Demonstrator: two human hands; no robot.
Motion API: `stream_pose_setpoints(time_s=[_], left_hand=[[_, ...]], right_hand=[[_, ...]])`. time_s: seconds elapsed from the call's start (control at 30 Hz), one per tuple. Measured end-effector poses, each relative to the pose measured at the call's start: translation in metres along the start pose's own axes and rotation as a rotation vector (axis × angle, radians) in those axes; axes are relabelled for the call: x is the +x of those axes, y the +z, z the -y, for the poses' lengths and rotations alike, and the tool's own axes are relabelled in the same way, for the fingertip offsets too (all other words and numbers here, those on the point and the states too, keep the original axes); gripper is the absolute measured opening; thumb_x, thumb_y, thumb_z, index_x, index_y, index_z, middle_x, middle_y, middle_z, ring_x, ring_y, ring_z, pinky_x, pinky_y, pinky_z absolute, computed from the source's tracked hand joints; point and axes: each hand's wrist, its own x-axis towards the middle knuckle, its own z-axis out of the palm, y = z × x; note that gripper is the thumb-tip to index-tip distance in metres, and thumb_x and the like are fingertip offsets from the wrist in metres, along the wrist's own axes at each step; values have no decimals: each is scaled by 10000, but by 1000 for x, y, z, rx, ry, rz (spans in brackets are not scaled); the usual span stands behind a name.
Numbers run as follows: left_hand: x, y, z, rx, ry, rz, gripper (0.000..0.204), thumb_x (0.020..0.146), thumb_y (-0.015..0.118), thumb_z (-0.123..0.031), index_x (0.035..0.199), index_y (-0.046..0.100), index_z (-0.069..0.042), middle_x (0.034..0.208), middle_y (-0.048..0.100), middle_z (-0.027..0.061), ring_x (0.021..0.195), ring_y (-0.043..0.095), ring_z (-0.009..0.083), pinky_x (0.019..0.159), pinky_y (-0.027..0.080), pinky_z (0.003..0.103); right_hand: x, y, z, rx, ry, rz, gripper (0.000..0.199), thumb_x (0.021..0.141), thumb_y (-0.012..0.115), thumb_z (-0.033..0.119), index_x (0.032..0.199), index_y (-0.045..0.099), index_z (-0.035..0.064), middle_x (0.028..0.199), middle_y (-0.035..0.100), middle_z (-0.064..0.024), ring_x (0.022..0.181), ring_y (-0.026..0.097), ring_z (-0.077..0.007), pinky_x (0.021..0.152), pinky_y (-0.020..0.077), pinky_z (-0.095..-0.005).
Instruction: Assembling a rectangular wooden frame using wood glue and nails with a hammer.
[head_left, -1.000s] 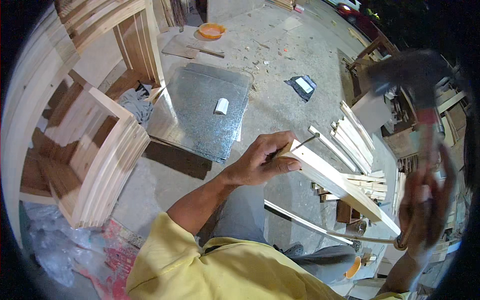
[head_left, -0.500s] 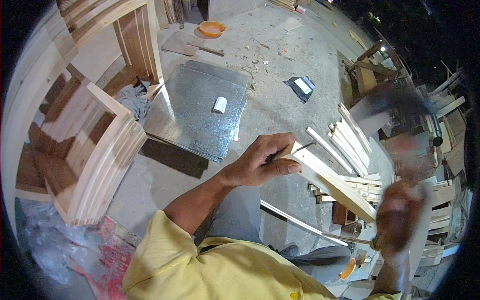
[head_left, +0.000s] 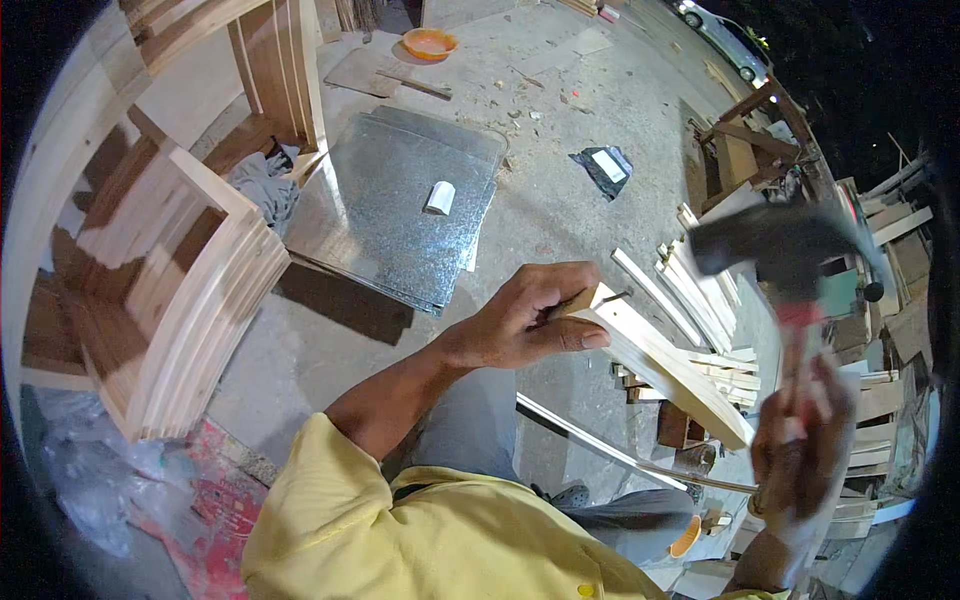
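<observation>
1 L hand (head_left: 535, 318), 1 R hand (head_left: 803, 440), 1 hmr (head_left: 770, 248), 1 protr. nail (head_left: 618, 297)

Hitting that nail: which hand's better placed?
Probably the right hand: it holds the hammer, while the left hand is occupied gripping the wooden bar near the nail.

We're looking steeply down from the wearer's head, through the left of two side-by-side lenses, with the yellow shirt (head_left: 440, 540) filling the lower edge. Left hand (head_left: 535, 320) and right hand (head_left: 790, 470) sit close below, the floor (head_left: 540, 220) stretches out ahead, and the fisheye bows everything toward its dark rim.
</observation>
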Motion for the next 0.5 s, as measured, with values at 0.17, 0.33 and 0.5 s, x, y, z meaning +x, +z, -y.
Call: stream_pose_setpoints(time_s=[0.17, 0.33, 0.5], left_hand=[[1, -1, -2, 79, 5, -4, 295, 818, 669, -265, 924, 543, -20, 740, 509, 44, 630, 500, 140, 575, 384, 278], [3, 0, 2, 51, 51, -19, 294, 811, 678, -252, 927, 537, -22, 742, 502, 58, 642, 505, 168, 579, 387, 305], [2, -1, 3, 51, 72, -13, 296, 817, 674, -258, 923, 533, -21, 734, 488, 59, 628, 481, 173, 571, 376, 310]], right_hand=[[1, 15, 0, -109, -15, 243, 452, 882, 598, 199, 1255, 446, -7, 1151, 551, -183, 1001, 584, -248, 813, 486, -352], [6, 24, 5, 37, -65, 123, 512, 929, 512, 244, 1355, 321, 34, 606, 453, -6, 411, 314, -24, 367, 217, -176], [8, 27, 14, 61, -50, 33, 534, 890, 578, 280, 1329, 378, 52, 642, 474, -27, 427, 361, -45, 364, 252, -167]])
